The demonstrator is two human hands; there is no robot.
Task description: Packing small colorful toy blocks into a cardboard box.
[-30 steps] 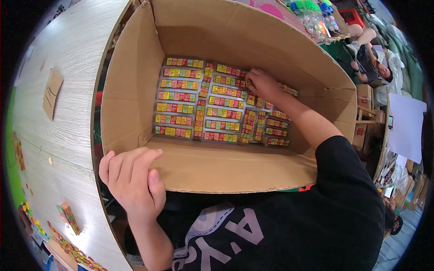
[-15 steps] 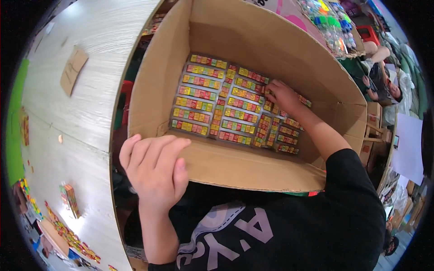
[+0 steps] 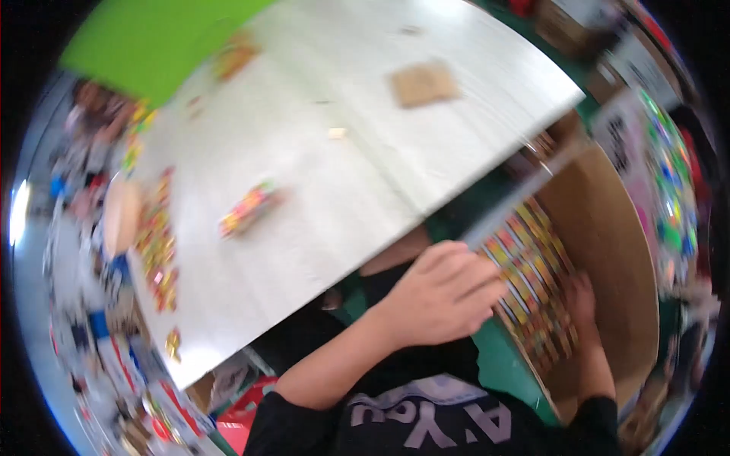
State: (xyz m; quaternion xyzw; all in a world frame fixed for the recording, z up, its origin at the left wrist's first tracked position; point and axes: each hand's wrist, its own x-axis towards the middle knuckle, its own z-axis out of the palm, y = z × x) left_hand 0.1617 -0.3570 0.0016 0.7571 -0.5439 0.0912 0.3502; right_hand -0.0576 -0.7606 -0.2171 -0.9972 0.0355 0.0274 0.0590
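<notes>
An open cardboard box stands at the right, beside the table. Rows of small, brightly coloured packs in red, yellow and green fill its bottom. My left hand is at the box's near-left rim with its fingers curled over it; the thumb side is blurred. Inside the box, my right hand reaches down to the packs by the far side wall. Motion smears its fingers, so its grip does not show.
The white table takes up the left and middle, with a bundle of packs, a cardboard piece, loose wrapped pieces and a green sheet. Colourful bottles are at the far right. Another person sits beyond the table.
My view has turned left, bringing more of the table into sight and shifting the box to the right. My right hand remains inside the box and my left at its rim.
</notes>
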